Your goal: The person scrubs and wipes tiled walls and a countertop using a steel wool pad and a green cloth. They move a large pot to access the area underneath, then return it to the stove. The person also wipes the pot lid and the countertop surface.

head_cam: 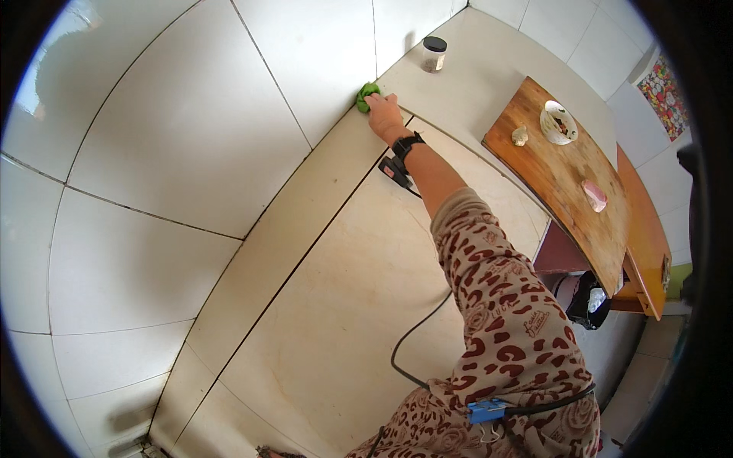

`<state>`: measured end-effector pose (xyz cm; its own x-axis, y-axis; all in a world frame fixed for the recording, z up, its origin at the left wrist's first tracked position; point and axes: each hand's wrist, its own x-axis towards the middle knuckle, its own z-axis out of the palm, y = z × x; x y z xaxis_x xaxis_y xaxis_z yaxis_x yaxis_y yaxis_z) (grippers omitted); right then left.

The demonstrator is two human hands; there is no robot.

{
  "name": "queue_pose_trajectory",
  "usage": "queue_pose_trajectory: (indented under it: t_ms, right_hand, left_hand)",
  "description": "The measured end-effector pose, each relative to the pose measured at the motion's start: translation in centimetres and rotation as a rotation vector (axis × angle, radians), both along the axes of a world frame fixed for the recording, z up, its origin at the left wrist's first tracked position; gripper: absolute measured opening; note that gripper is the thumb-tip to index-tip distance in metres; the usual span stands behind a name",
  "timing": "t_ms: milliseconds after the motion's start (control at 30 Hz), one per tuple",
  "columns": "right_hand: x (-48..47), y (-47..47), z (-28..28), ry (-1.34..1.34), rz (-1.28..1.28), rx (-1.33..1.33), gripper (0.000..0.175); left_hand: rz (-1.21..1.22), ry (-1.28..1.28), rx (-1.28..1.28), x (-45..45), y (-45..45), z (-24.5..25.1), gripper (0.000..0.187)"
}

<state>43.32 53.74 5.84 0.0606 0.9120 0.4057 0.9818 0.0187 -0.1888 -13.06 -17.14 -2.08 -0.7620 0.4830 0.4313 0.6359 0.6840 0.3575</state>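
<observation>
My right hand (pixel 385 116) reaches across the cream tiled counter (pixel 320 297) to the white tiled wall. Its fingers press a crumpled green cloth (pixel 366 97) into the corner where counter, wall and a raised grey slab (pixel 481 68) meet. Part of the cloth is hidden under the fingers. On that wrist I wear a black band (pixel 408 145), and a small black device (pixel 395 172) with a cable is beside it. My left hand is out of view.
A clear jar with a black lid (pixel 433 55) stands on the slab. The wooden cutting board (pixel 564 183) bears a white bowl (pixel 559 122), a garlic bulb (pixel 520 135) and a piece of raw meat (pixel 594 196). Below hangs a black plastic bag (pixel 590 303). A black cable (pixel 401 343) crosses the counter.
</observation>
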Motion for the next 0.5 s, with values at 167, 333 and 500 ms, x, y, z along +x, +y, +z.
queue_pose_trajectory:
  t_ms: [167,333,500]
  right_hand:
    - [4.8,0.0,3.9,0.630,0.122,-0.142,0.032]
    - [5.6,1.3,5.5,0.559,-0.289,0.165,0.034]
    - [1.1,1.0,2.2,0.112,0.016,-0.018,0.034]
  left_hand:
    - [0.006,-0.007,0.005,-0.3,0.2,-0.2,0.029]
    - [0.000,0.040,-0.007,-1.1,-1.0,-0.7,0.028]
    - [0.009,-0.089,-0.134,-0.6,-0.9,0.9,0.028]
